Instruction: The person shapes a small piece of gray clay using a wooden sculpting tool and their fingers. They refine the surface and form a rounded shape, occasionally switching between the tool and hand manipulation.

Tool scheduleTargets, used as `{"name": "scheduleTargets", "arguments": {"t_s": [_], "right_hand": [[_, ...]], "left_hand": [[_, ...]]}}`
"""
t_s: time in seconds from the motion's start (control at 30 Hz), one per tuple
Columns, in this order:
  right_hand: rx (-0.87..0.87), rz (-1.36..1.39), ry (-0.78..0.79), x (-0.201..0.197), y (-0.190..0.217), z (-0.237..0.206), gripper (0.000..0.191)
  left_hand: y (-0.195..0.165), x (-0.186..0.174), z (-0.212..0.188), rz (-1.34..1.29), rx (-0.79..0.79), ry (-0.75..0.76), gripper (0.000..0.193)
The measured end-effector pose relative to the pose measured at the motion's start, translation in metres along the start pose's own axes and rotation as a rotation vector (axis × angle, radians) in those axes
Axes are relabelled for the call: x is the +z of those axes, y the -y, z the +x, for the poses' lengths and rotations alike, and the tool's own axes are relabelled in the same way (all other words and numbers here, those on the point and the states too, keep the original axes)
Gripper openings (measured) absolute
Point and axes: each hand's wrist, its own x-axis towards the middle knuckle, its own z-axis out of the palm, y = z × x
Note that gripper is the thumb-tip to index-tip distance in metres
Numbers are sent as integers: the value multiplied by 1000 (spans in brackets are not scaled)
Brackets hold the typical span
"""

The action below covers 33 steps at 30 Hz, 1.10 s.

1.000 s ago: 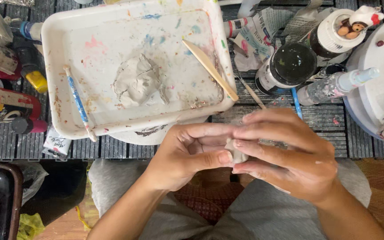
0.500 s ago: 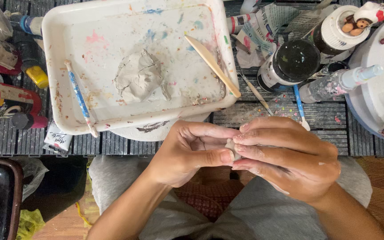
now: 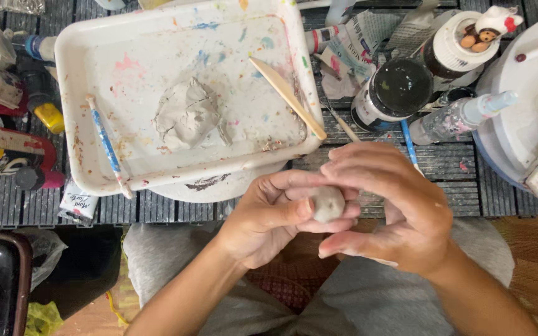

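Dark slatted boards make up the worktop (image 3: 443,168) ahead of me, crowded with paint-spattered gear, and my own two hands hang just off its near edge, above my lap. Between them sits a small grey clay ball (image 3: 328,204), roundish, so I can read no clear long axis on it; it lies toward the fingertip side of both hands, right where they meet. My left hand (image 3: 269,214) comes in from the lower left, palm turned up and inward, its thumb laid flat against the left face of the ball and its fingers curled beneath. My right hand (image 3: 400,211) arches over from the right, back of the hand toward the camera, fingers folded down around the ball's far and right sides. Both grips are pressed in on the clay, neither one spread, and neither hand looks nearer than the other; the ball is shared evenly. Beyond the hands, well apart from them, a white plastic tray (image 3: 70,93) rests on the boards with a larger lump of grey clay (image 3: 188,115) in its middle, a blue-handled brush (image 3: 107,146) leaning along its left side and a wooden modelling stick (image 3: 287,98) lying aslant over its right rim. A black-lidded paint jar (image 3: 396,90) stands just right of the tray.
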Motion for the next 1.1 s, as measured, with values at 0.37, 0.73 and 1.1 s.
{"name": "scheduleTargets", "arguments": {"t_s": [0.37,0.73,1.1], "right_hand": [[66,109,148,-9,-6,-4,48],[-29,135,56,-4,-3,-10,35],[83,204,159,-1,-1,-4,47]], "left_hand": [[8,-8,0,86,-92,22,53],[12,-14,-3,74,-99,98,50],[-10,-16,-8,518,-49,156,45]]}}
